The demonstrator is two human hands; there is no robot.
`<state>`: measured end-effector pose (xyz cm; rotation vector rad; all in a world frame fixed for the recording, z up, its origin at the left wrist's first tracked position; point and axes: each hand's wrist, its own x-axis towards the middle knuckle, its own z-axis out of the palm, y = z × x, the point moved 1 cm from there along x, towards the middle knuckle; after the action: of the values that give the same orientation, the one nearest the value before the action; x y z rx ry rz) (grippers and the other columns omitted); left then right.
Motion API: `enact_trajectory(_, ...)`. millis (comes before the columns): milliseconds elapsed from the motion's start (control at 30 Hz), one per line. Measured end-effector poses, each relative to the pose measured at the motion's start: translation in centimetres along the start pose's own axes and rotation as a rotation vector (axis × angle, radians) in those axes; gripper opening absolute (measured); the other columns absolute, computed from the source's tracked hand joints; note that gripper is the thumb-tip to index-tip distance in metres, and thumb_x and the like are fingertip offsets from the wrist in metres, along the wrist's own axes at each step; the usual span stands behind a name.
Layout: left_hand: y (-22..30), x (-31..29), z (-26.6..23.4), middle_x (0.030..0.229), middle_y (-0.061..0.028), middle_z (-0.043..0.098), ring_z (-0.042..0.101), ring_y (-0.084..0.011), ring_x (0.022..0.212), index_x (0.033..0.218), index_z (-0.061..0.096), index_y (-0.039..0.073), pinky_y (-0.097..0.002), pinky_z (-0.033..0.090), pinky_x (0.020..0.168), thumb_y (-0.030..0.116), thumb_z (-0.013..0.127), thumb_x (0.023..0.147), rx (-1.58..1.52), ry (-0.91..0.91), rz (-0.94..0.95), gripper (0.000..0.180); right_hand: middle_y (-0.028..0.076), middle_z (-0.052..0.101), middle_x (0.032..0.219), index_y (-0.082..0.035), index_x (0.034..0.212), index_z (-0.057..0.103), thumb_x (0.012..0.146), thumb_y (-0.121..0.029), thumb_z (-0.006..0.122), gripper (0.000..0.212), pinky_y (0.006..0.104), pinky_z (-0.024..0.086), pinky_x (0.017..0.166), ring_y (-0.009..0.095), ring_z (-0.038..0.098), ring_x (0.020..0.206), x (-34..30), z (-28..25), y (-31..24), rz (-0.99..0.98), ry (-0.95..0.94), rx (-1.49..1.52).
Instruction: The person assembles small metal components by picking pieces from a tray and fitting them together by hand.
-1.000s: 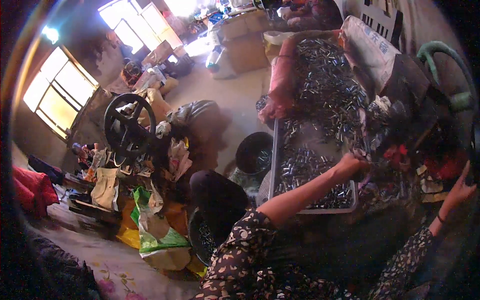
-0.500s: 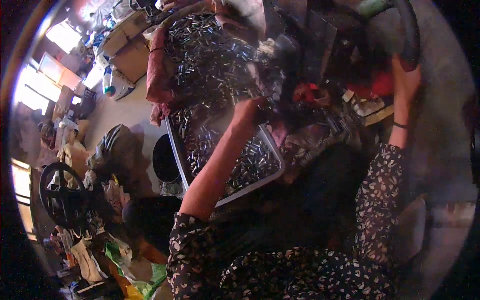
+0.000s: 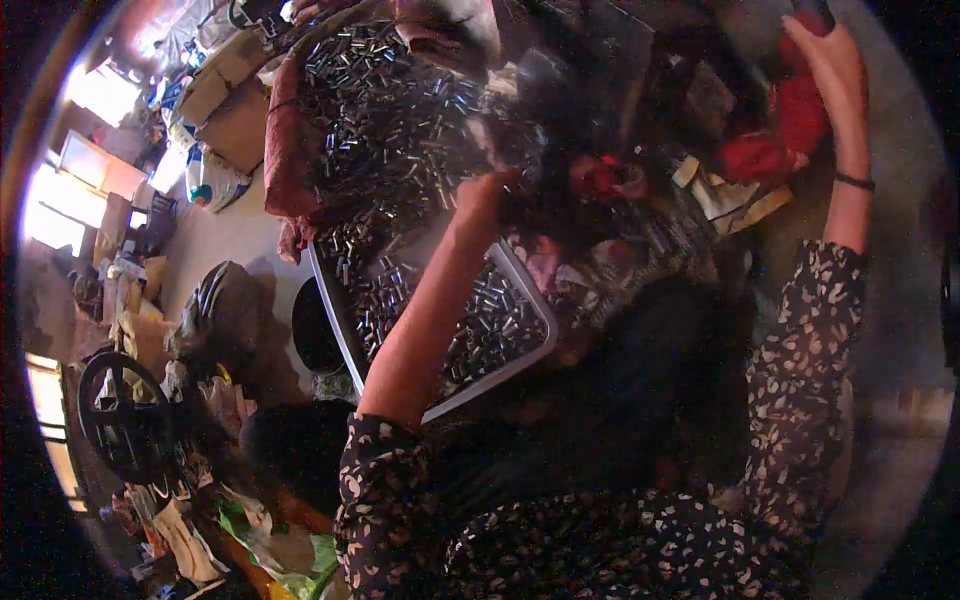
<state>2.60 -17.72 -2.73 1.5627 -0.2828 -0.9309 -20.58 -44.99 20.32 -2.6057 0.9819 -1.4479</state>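
My left hand (image 3: 482, 197) reaches over a pale-rimmed tray (image 3: 553, 330) full of small, shiny metal cylinders (image 3: 490, 310). Its fingers are drawn together against the dark machine (image 3: 590, 90); whatever they hold is hidden in shadow. Up at the far right, my right hand (image 3: 838, 65) is wrapped round a dark curved handle (image 3: 815, 18), of which only a short piece shows at the picture's top edge. Beneath that hand hangs a bright red part or cloth (image 3: 795, 120). Another red piece (image 3: 605, 177) sits low on the machine, right of my left hand.
A reddish rolled cloth (image 3: 285, 150) edges the heap of cylinders on the left. Cardboard boxes (image 3: 235, 100) stand behind it. At left is a black spoked wheel (image 3: 122, 415) near sacks and scraps. Pale blocks (image 3: 725, 195) lie by the machine's right side.
My right hand has moved up and outward along with the dark handle, uncovering more of the red piece below. The left hand stays by the machine. The whole view has shifted slightly.
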Motion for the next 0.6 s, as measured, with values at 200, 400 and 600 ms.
enact_trajectory(200, -0.9, 3.4, -1.2, 0.063, -0.0076, 0.057, 0.053, -0.0152, 0.052, 0.077, 0.058, -0.006, -0.0273, 0.042, 0.045, 0.019, 0.059, 0.068, 0.365, 0.074, 0.344, 0.027, 0.01, 0.053, 0.067, 0.003, 0.078, 0.052, 0.064, -0.016, 0.061, 0.026, 0.0319, 0.041, 0.058, 0.019, 0.053, 0.064, -0.6, -1.9, -8.9, 0.104, 0.071, 0.118)
enact_trajectory(400, 0.6, 2.0, 0.4, 0.068, -0.0046, 0.058, 0.052, -0.0118, 0.053, 0.081, 0.059, -0.001, -0.0239, 0.042, 0.045, 0.018, 0.059, 0.073, 0.104, 0.085, 0.201, 0.021, 0.01, 0.054, 0.067, 0.001, 0.08, 0.053, 0.065, -0.016, 0.06, 0.024, 0.0314, 0.042, 0.058, 0.021, 0.053, 0.062, -1.2, -1.0, -5.0, 0.122, 0.135, 0.104)
enact_trajectory(600, 0.5, 1.6, -0.5, 0.069, -0.0033, 0.058, 0.053, -0.0111, 0.055, 0.079, 0.059, 0.0, -0.0242, 0.043, 0.047, 0.018, 0.062, 0.072, -0.014, 0.084, 0.23, 0.019, 0.011, 0.058, 0.096, 0.001, 0.101, 0.054, 0.067, -0.038, 0.065, 0.053, 0.0291, 0.041, 0.074, 0.019, 0.055, 0.084, -7.7, 4.8, -2.1, 0.072, 0.567, 0.239)
